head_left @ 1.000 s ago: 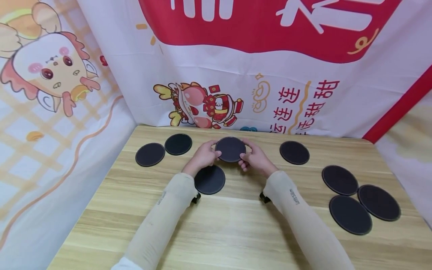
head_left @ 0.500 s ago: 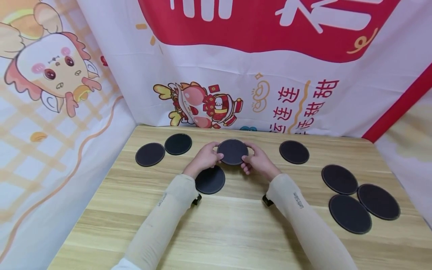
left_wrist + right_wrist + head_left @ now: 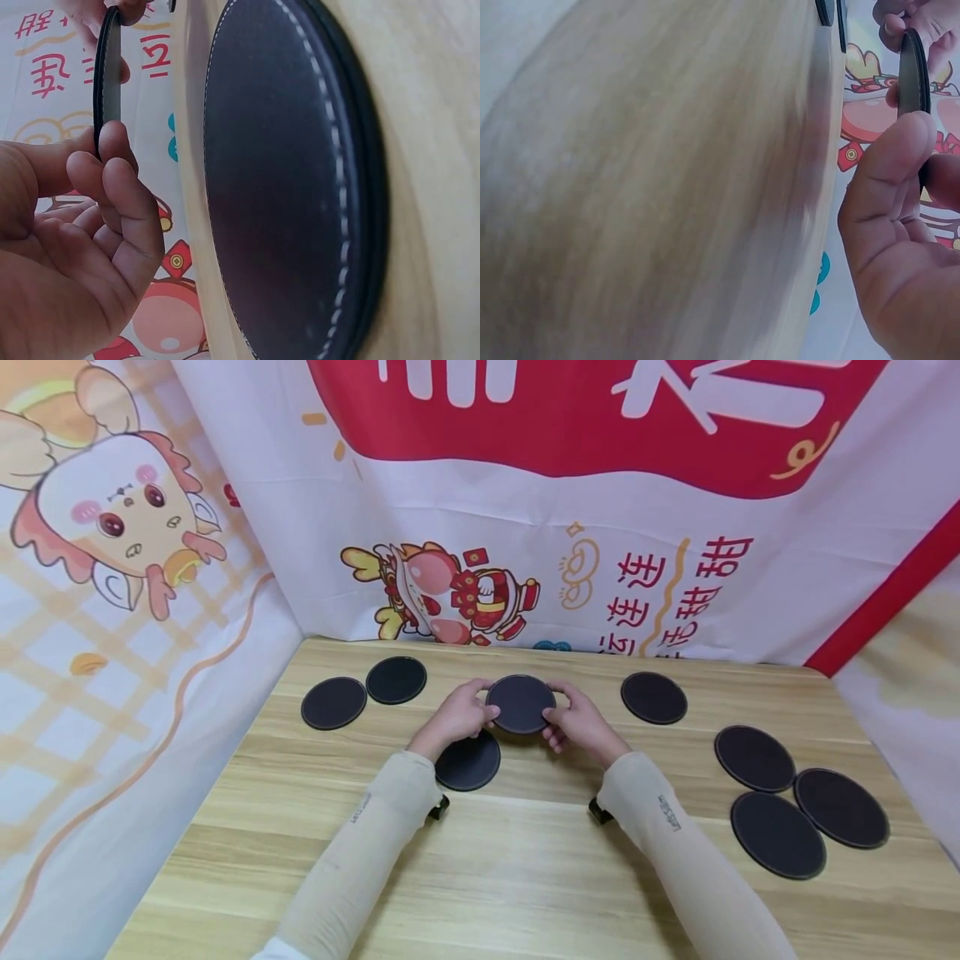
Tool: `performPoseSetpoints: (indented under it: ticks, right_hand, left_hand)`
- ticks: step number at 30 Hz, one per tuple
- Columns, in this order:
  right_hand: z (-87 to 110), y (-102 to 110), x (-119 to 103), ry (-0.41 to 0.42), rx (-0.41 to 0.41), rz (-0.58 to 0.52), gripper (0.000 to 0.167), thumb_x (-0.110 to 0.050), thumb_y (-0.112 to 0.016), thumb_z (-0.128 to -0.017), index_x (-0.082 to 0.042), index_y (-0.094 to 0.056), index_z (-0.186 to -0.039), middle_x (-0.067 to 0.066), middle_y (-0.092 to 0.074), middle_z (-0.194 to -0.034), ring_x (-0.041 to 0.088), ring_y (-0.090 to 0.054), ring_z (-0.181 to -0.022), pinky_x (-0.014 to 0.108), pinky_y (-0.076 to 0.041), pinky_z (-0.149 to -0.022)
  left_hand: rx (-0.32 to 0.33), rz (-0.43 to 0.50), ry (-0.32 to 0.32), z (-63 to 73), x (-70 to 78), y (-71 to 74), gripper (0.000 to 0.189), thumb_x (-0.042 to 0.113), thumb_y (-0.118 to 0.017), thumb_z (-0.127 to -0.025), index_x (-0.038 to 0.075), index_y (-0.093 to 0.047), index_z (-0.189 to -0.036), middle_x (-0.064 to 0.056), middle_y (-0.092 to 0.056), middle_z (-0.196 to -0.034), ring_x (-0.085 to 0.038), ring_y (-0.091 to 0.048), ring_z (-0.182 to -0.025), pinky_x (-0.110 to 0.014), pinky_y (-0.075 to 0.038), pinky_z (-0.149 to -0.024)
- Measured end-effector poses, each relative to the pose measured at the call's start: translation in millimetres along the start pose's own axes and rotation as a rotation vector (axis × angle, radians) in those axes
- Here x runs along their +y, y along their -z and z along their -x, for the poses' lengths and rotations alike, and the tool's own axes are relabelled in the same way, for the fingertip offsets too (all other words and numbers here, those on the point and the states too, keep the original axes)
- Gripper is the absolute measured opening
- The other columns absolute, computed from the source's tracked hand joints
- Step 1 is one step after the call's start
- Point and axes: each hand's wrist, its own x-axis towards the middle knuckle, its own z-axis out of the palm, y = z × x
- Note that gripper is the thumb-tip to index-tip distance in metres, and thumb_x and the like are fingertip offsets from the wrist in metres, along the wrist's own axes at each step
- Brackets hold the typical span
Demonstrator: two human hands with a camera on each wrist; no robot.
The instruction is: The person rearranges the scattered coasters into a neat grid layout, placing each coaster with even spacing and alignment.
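Observation:
A round black leather coaster is held between both hands over the far middle of the table. My left hand pinches its left edge, and my right hand pinches the right edge between thumb and fingers. Both wrist views show this coaster edge-on, raised off the wood. Just below and left of it, another coaster lies flat beside my left wrist, partly covered by the hand and sleeve. Up close in the left wrist view, that lying coaster has pale stitching round its rim and a layered dark edge.
Two coasters lie at the far left, the nearer one close to the other. A single coaster sits right of my hands. Three more, including one, cluster at the right. A printed cloth hangs behind the wooden table.
Both hands have shifted slightly right and nearer to me, carrying the held coaster with them. The coasters on the table stay where they were.

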Motion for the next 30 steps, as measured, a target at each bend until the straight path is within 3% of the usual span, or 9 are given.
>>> performPoseSetpoints:
  ticks: [13, 22, 30]
  right_hand:
    - [8.1, 7, 0, -0.007, 0.014, 0.06, 0.057, -0.007, -0.053, -0.103, -0.011, -0.033, -0.157, 0.014, -0.061, -0.067, 0.017, -0.055, -0.05, 0.031, -0.05, -0.047]
    - [13.5, 11, 1, 0.007, 0.029, 0.138, 0.053, -0.01, -0.054, -0.103, -0.012, -0.039, -0.154, 0.012, -0.06, -0.065, 0.018, -0.054, -0.048, 0.031, -0.05, -0.046]
    - [21.7, 14, 3, 0.003, -0.013, 0.202, 0.053, -0.013, -0.055, -0.103, -0.015, -0.04, -0.154, 0.013, -0.062, -0.069, 0.019, -0.055, -0.05, 0.032, -0.051, -0.047]
  left_hand:
    - [-0.036, -0.061, 0.022, 7.0, 8.9, -6.0, 0.049, 0.008, -0.06, -0.102, 0.007, -0.047, -0.148, -0.014, -0.068, -0.082, -0.031, -0.058, -0.069, -0.026, -0.042, -0.05]
    - [-0.064, -0.076, 0.018, 8.4, 7.8, -8.4, 0.047, 0.008, -0.06, -0.101, 0.009, -0.049, -0.147, -0.011, -0.067, -0.079, -0.017, -0.048, -0.052, -0.026, -0.042, -0.05]
    - [-0.1, -0.123, -0.007, 11.6, 10.0, -9.5, 0.048, 0.006, -0.06, -0.101, 0.01, -0.049, -0.148, -0.012, -0.067, -0.078, -0.016, -0.047, -0.051, -0.026, -0.042, -0.049]
